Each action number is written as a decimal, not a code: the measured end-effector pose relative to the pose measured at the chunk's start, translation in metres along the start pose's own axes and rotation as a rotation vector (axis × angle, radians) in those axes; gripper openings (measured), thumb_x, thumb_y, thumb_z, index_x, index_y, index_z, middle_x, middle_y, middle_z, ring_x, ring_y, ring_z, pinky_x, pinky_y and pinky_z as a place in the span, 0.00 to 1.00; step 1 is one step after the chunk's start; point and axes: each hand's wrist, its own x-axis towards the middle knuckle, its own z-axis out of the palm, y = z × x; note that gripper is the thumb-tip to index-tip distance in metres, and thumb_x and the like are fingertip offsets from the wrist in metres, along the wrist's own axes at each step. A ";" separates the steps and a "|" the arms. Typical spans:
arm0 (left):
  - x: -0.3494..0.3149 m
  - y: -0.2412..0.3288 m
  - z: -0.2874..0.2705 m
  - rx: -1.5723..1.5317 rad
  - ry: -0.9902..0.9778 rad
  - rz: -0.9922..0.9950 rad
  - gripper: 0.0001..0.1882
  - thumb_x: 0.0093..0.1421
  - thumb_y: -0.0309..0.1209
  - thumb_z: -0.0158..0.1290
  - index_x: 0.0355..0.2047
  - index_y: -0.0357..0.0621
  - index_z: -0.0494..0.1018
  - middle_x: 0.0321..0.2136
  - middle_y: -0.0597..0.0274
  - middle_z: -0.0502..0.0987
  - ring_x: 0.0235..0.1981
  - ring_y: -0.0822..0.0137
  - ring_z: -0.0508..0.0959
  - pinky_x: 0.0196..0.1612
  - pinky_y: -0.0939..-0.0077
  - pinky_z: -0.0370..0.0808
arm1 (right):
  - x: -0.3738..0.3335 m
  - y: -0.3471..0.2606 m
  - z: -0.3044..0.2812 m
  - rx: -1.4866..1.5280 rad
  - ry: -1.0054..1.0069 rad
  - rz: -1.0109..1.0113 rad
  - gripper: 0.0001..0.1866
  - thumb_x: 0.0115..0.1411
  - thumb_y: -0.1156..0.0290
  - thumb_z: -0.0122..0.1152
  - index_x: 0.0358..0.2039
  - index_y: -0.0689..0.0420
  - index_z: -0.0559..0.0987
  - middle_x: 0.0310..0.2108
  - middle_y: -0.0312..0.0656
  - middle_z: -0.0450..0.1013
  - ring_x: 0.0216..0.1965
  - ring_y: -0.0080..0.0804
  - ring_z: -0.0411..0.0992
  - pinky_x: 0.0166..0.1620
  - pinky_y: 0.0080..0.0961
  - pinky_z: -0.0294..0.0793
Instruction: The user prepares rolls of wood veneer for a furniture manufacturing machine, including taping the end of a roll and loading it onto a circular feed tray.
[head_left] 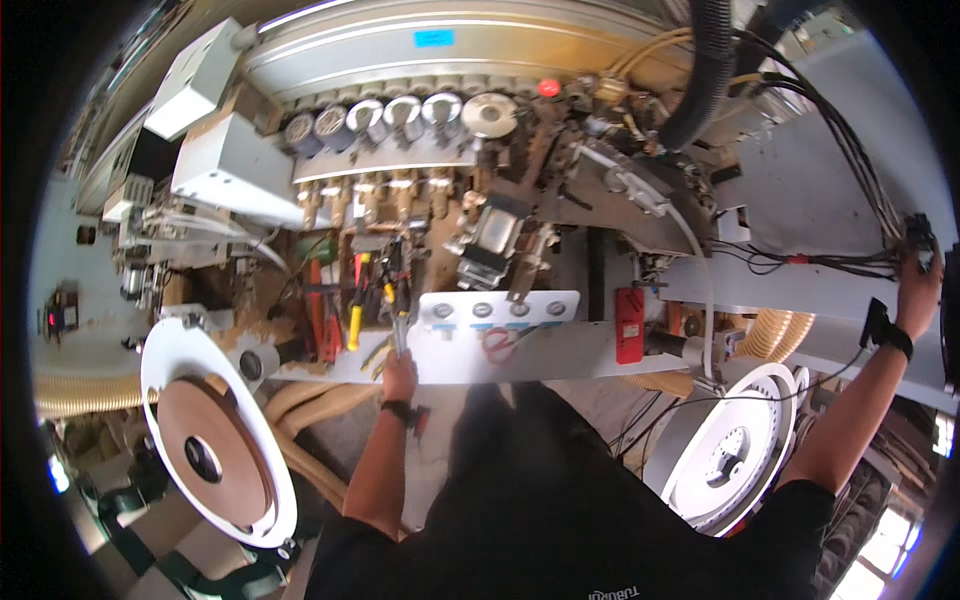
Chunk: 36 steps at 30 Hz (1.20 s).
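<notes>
My left hand [399,380] is at the front edge of the machine's bed, fingers closed at the lower end of a grey metal tool [400,332]; what exactly they hold is too small to make out. Beside it lie a yellow-handled screwdriver [355,318] and red-handled tools [328,325]. Far out to the right, my right arm is stretched to the grey machine panel. There my right hand [916,290] closes at a black cable connector [917,233], from which dark cables [868,190] run upward and to the left. Its fingertips are partly hidden.
A white plate with round knobs [500,309] stands mid-bed, with a red box [629,325] to its right. Behind are several cylindrical units [404,118]. A brown tape reel [215,450] hangs at left, a white reel [730,455] at right. A black hose [708,80] hangs above.
</notes>
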 end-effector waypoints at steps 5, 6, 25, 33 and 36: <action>0.047 0.011 0.024 -0.159 0.031 -0.143 0.14 0.69 0.40 0.50 0.30 0.44 0.67 0.16 0.68 0.68 0.13 0.75 0.67 0.14 0.78 0.64 | 0.013 0.033 0.018 -0.010 -0.030 -0.035 0.33 0.66 0.46 0.55 0.67 0.47 0.67 0.34 0.39 0.83 0.39 0.38 0.82 0.42 0.35 0.78; 0.061 0.007 0.024 -0.119 0.036 -0.152 0.13 0.68 0.38 0.50 0.30 0.43 0.68 0.18 0.64 0.70 0.14 0.71 0.70 0.16 0.73 0.66 | 0.017 0.047 0.022 -0.054 -0.003 -0.040 0.33 0.66 0.46 0.55 0.67 0.47 0.67 0.36 0.39 0.83 0.40 0.37 0.82 0.43 0.34 0.78; 0.040 -0.063 0.022 0.510 0.079 -0.195 0.26 0.63 0.42 0.54 0.53 0.36 0.68 0.50 0.38 0.76 0.52 0.44 0.78 0.53 0.54 0.75 | -0.436 -0.097 -0.227 0.761 -1.109 0.186 0.16 0.58 0.77 0.66 0.48 0.62 0.82 0.22 0.37 0.78 0.21 0.18 0.73 0.28 0.18 0.73; -0.124 -0.030 0.011 0.653 -1.138 0.164 0.11 0.64 0.27 0.51 0.46 0.42 0.74 0.33 0.61 0.80 0.33 0.68 0.81 0.35 0.72 0.76 | -0.717 0.023 -0.305 0.770 -1.745 0.339 0.12 0.62 0.62 0.57 0.39 0.54 0.83 0.35 0.46 0.82 0.38 0.50 0.79 0.41 0.40 0.78; -0.215 0.054 0.009 0.744 -1.184 0.064 0.13 0.64 0.27 0.52 0.49 0.41 0.74 0.37 0.56 0.82 0.36 0.62 0.82 0.38 0.68 0.77 | -0.928 0.115 -0.361 0.704 -1.730 0.642 0.15 0.64 0.60 0.54 0.38 0.57 0.83 0.38 0.51 0.80 0.40 0.56 0.78 0.43 0.44 0.76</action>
